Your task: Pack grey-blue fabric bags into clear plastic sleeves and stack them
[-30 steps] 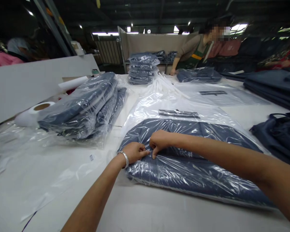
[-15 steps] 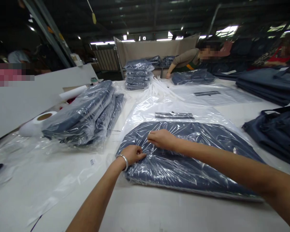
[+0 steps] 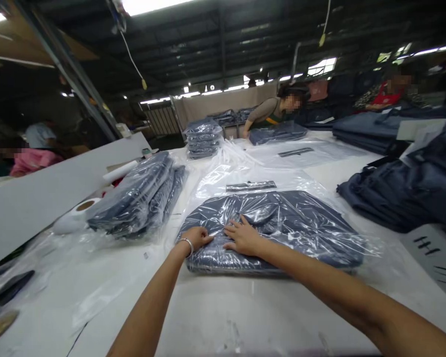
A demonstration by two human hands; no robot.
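Plainly, in the head view, a dark blue bundle in clear plastic point(image 3: 308, 228) lies flat on the white worktop point(image 3: 215, 317), right in front of the person. The right hand point(image 3: 244, 238) rests on the shiny film with its fingers spread — open, gripping nothing. Just beside it, at the bundle's left end, the left hand point(image 3: 196, 238) has its fingers curled in and its thumb pointing toward the right hand; whether it pinches the film I cannot tell. A bracelet point(image 3: 187, 243) circles the left wrist. Directly behind the bundle spread flat clear bags point(image 3: 208, 184) with a dark printed strip point(image 3: 250, 186). To the left sits a pile of wrapped bundles point(image 3: 134, 191), with a white roll point(image 3: 83, 207) next to it; to the right, loose dark blue fabric point(image 3: 390, 193). Farther back, a co-worker point(image 3: 269, 110) leans over another wrapped bundle point(image 3: 278, 133).
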